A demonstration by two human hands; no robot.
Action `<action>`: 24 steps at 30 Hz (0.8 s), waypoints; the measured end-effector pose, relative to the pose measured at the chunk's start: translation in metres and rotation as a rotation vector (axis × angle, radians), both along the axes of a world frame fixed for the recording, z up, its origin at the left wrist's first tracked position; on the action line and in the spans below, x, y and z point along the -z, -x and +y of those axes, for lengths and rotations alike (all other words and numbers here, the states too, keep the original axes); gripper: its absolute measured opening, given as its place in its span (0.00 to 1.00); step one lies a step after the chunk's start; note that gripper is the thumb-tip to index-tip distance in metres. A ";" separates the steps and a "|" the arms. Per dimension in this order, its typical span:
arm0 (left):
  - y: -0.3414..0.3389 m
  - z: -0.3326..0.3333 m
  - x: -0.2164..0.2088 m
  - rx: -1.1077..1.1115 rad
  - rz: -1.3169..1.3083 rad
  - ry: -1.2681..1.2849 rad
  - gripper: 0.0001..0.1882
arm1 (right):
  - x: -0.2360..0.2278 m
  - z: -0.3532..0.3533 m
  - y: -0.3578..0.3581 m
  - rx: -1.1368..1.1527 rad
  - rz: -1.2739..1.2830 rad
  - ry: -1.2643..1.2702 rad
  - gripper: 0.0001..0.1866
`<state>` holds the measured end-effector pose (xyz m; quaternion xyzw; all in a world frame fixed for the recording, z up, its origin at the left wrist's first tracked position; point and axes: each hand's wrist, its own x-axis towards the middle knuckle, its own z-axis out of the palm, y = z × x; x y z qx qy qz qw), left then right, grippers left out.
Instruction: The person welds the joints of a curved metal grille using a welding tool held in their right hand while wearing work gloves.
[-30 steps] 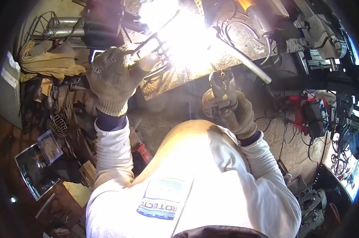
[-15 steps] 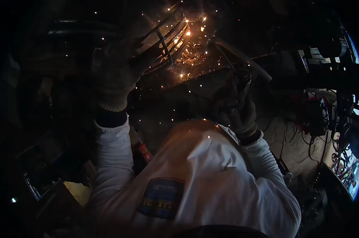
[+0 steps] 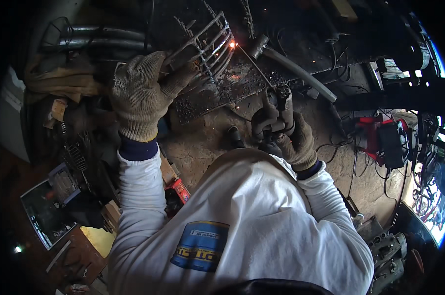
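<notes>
Your rod (image 3: 255,65) has shifted leftward: at the rack's (image 3: 203,56) left end your left hand (image 3: 140,96) grips it, the rod's tip glows at its right edge, and beyond, your right hand (image 3: 299,142) clasps the holder (image 3: 285,101), apparently mid-weld, calling for steadiness.

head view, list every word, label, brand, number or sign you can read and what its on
Patch on the shirt: blue, with yellow lettering upside down in the view; I won't copy its wording.
Same patch: small white print, too small to read.
Red item by the left sleeve: pale marks, too small to read.
Grille: no lettering that I can make out.
</notes>
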<state>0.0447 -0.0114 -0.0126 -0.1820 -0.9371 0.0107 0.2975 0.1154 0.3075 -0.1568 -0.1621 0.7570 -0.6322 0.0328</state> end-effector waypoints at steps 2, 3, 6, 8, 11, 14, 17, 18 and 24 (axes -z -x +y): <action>0.001 0.001 0.001 -0.016 0.025 0.019 0.24 | 0.000 0.001 0.000 0.015 0.002 -0.021 0.34; 0.000 0.002 -0.001 -0.025 0.009 0.020 0.24 | -0.001 0.001 0.000 0.013 0.002 -0.020 0.34; 0.003 -0.002 0.004 -0.012 0.033 0.007 0.25 | -0.003 0.000 0.000 0.006 -0.040 -0.019 0.34; 0.003 -0.004 0.005 0.011 0.072 -0.009 0.26 | -0.002 0.000 0.000 0.017 -0.017 -0.067 0.34; 0.002 0.001 0.002 -0.021 0.031 0.003 0.26 | 0.002 -0.001 0.000 0.017 -0.013 -0.046 0.33; 0.001 0.002 0.002 -0.017 -0.008 0.081 0.28 | -0.004 -0.001 0.002 -0.002 -0.029 -0.039 0.32; 0.001 -0.008 0.013 -0.019 0.147 0.018 0.25 | -0.005 -0.007 0.004 0.008 -0.015 0.040 0.28; 0.002 -0.007 0.014 -0.010 0.177 0.011 0.25 | -0.003 -0.007 0.004 -0.006 -0.015 0.097 0.25; 0.005 -0.005 0.003 0.085 0.078 0.202 0.17 | 0.015 0.002 0.000 0.014 -0.007 0.280 0.25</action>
